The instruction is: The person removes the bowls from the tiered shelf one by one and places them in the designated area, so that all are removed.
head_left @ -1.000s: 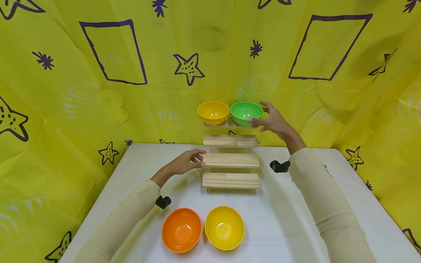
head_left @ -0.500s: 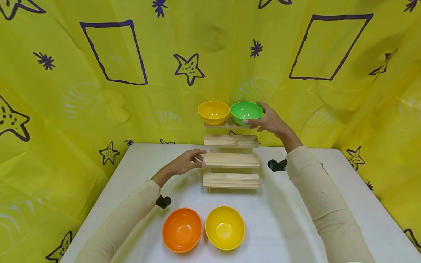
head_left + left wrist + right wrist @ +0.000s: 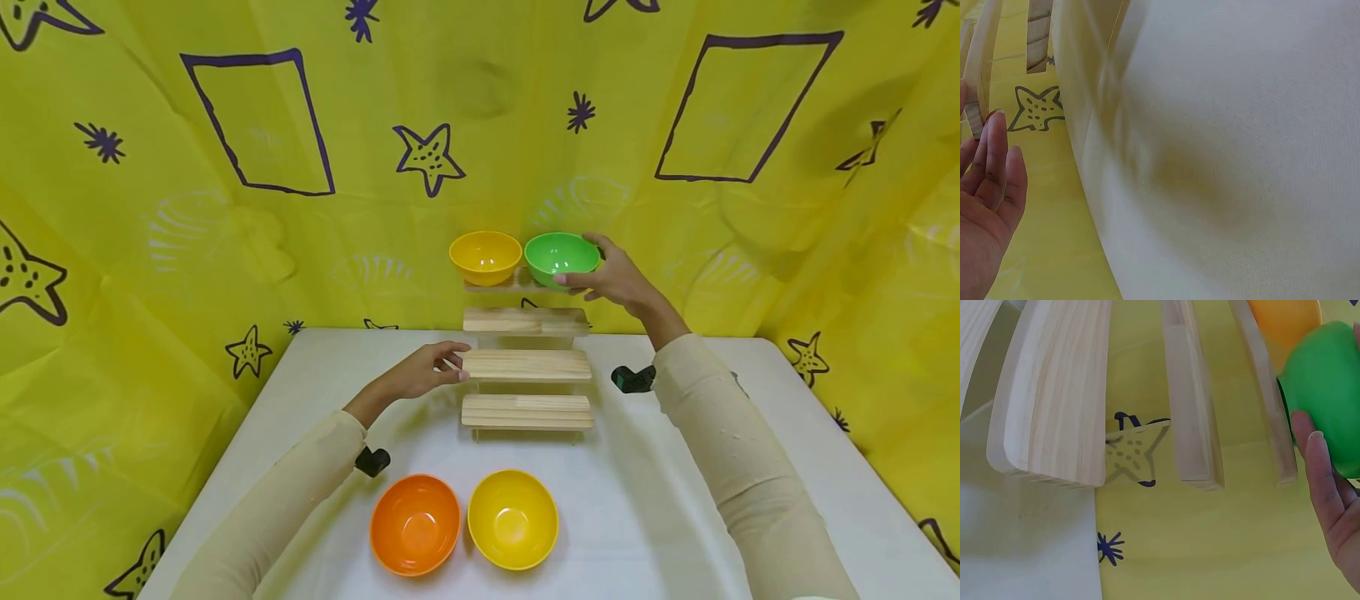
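A green bowl (image 3: pixel 562 259) sits at the right end of the top board of a tiered wooden display stand (image 3: pixel 527 364). My right hand (image 3: pixel 621 279) grips it from the right, thumb along the front and a finger behind the rim. In the right wrist view, fingertips (image 3: pixel 1316 450) lie against the green bowl (image 3: pixel 1329 394), close to its base. A yellow-orange bowl (image 3: pixel 486 258) stands to its left on that same board. Lower down, my left hand (image 3: pixel 423 369) holds the left end of a middle board, its fingers around the board end (image 3: pixel 974 119) in the left wrist view.
On the white table (image 3: pixel 637 517), in front of the stand, an orange bowl (image 3: pixel 416 525) and a yellow bowl (image 3: pixel 513 520) stand side by side. A yellow patterned cloth (image 3: pixel 495 100) hangs close behind the stand and along both sides.
My right hand has moved slightly left and closed in on the green bowl, its thumb further across the front. The left hand and all the bowls have stayed in place.
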`<state>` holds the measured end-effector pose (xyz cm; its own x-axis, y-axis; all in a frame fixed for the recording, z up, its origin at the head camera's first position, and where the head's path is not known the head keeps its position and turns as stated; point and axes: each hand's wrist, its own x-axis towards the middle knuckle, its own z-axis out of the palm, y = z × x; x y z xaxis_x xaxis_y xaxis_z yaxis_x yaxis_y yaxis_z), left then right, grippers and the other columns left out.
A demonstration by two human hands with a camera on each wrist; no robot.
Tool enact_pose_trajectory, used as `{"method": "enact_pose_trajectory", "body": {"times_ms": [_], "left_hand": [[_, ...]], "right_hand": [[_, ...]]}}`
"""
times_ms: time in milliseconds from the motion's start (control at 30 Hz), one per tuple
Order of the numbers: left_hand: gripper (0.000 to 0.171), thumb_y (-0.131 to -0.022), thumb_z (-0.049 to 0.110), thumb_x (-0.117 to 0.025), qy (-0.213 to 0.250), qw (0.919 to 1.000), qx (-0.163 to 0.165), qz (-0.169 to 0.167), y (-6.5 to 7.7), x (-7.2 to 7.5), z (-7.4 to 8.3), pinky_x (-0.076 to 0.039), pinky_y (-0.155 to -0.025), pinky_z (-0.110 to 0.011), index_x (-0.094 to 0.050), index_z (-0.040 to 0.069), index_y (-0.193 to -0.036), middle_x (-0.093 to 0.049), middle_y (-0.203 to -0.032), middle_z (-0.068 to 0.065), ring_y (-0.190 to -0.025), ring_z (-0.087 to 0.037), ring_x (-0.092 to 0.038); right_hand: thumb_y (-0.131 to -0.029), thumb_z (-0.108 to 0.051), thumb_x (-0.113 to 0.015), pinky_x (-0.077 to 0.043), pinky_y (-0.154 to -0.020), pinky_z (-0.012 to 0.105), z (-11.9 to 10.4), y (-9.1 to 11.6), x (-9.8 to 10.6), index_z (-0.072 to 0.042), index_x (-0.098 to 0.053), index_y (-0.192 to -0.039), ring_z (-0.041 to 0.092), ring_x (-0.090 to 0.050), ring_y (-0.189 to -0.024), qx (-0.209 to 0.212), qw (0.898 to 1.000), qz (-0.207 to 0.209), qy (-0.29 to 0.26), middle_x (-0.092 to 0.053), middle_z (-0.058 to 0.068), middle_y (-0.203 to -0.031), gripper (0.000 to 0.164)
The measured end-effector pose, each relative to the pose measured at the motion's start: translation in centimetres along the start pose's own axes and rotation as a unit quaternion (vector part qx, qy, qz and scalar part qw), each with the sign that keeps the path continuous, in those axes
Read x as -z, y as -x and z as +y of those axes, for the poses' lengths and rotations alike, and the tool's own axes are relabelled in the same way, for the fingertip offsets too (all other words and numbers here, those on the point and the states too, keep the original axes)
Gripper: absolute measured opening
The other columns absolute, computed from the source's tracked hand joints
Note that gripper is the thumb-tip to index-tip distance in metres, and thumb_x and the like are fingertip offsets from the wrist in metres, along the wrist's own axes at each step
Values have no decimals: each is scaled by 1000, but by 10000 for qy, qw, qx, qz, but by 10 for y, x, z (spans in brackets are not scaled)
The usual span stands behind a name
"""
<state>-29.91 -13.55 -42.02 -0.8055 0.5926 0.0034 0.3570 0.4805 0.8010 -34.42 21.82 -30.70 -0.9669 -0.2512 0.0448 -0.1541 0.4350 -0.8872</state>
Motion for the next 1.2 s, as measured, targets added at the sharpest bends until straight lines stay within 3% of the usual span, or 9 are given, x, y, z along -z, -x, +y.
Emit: {"method": "enact_pose_trajectory", "body": {"times_ms": [200, 300, 567, 867, 1200], "left_hand": [[54, -98, 19, -67, -9, 10000, -70, 9, 0, 0, -1, -51, -84, -32, -48, 1, -145, -62, -119, -18, -101, -25, -64], [54, -98, 19, -67, 0, 10000, -68, 10, 1, 0, -1, -51, -85, -33, -48, 1, -146, -62, -120, -18, -102, -26, -64], [54, -99, 18, -66, -14, 10000, -94, 27, 0, -1, -2, -50, -82, -32, -47, -1, -146, -62, -122, -21, -103, -29, -64], [54, -99, 17, -66, 31, 9999, -104, 26, 0, -2, -3, -51, -87, -35, -47, -1, -146, -61, -122, -21, -104, -29, -64], [54, -99, 20, -66, 22, 10000, -18, 1, 2, -1, -1, -51, -93, -39, -47, 3, -147, -61, -124, -19, -106, -27, -64]], "right_hand": [[-89, -28, -77, -57, -75, 32, 0, 4, 3, -12, -8, -162, 13, -74, -83, 67, 10000, 0, -3, -53, 26, -134, 102], [-89, -28, -77, -57, -74, 31, -1, 7, 4, -14, -8, -162, 10, -72, -81, 111, 9999, -53, 56, -51, 26, -136, 102], [-89, -23, -77, -56, -71, 30, 1, 18, 11, -16, -10, -162, 10, -71, -81, 265, 9995, -124, 81, -44, 24, -141, 100], [-87, -19, -78, -57, -71, 32, 7, 32, 15, -15, -16, -161, 25, -62, -96, 497, 9983, -101, 285, -31, 20, -154, 97], [-86, -14, -78, -56, -69, 30, 12, 50, 17, -11, -14, -161, 25, -64, -85, 711, 9970, -225, 227, -35, 25, -148, 99]]}}
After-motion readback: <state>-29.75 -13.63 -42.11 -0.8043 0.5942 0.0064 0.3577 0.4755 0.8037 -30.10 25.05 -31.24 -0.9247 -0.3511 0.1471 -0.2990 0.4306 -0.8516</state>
